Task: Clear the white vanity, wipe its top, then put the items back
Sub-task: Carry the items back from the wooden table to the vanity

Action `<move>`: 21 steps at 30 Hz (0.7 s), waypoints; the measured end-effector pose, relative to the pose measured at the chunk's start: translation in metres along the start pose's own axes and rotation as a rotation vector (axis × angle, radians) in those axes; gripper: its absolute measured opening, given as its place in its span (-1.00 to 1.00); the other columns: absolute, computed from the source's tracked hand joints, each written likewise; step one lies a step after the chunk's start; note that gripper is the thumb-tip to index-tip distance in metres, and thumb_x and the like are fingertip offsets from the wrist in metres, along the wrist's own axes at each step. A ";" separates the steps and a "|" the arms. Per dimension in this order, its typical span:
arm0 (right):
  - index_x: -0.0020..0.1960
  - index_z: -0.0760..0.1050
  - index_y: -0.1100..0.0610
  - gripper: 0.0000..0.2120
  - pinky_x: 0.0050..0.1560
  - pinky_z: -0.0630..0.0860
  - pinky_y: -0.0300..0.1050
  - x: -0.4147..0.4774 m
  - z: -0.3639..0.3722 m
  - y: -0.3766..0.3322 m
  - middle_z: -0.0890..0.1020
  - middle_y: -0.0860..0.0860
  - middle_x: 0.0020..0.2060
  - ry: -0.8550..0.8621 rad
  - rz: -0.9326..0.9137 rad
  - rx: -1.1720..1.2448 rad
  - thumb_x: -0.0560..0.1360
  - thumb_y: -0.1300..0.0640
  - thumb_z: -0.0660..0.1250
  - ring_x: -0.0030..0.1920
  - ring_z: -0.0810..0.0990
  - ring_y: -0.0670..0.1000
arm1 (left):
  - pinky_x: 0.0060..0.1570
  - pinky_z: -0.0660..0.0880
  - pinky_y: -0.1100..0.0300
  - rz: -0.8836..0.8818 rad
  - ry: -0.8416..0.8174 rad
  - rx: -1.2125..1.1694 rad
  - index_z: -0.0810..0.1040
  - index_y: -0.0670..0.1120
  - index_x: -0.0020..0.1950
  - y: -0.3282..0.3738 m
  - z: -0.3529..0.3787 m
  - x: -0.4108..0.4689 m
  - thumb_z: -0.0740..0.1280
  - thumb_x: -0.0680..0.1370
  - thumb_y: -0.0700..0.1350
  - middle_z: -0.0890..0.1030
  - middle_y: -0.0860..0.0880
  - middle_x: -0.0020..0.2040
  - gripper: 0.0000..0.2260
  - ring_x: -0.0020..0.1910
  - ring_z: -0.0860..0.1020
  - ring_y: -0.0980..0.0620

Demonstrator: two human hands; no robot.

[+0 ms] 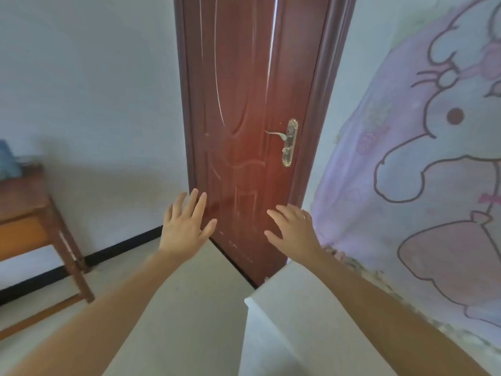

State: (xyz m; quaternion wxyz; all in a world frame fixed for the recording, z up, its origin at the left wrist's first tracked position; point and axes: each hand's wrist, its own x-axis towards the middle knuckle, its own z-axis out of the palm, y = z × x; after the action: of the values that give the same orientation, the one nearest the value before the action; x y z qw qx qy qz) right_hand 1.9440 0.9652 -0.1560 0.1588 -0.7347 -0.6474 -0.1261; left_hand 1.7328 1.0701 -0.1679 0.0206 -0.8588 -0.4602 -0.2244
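Both my arms reach forward with the palms facing down. My left hand (187,223) is open, its fingers spread, over the floor in front of a dark red door. My right hand (291,227) is open too and holds nothing; it hovers beyond the far end of the white vanity's top (295,310), which runs from the bottom right toward the door. No item shows on the visible part of that white surface.
A closed red-brown door (244,131) with a brass lever handle (288,142) stands straight ahead. A brown wooden table (29,213) is at the left against the white wall. A lilac cartoon-print curtain (423,172) hangs on the right behind the vanity.
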 end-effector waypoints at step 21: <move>0.32 0.41 0.15 -0.51 0.23 0.36 0.16 0.050 -0.025 -0.520 0.45 0.19 0.29 0.109 -0.863 0.267 0.45 -0.02 0.36 0.33 0.39 0.20 | 0.44 -0.05 0.01 -0.739 0.228 0.407 -0.03 -0.04 0.50 -0.361 -0.282 -0.301 -0.08 0.56 0.20 0.01 -0.03 0.52 -0.43 0.49 -0.09 -0.06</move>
State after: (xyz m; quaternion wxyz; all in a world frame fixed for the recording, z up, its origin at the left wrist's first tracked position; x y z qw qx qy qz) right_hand 1.4350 1.0587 -0.0776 0.2190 -0.3632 -0.8956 -0.1347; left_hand 1.1972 0.9748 -0.0980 0.1584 -0.5844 -0.7663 -0.2149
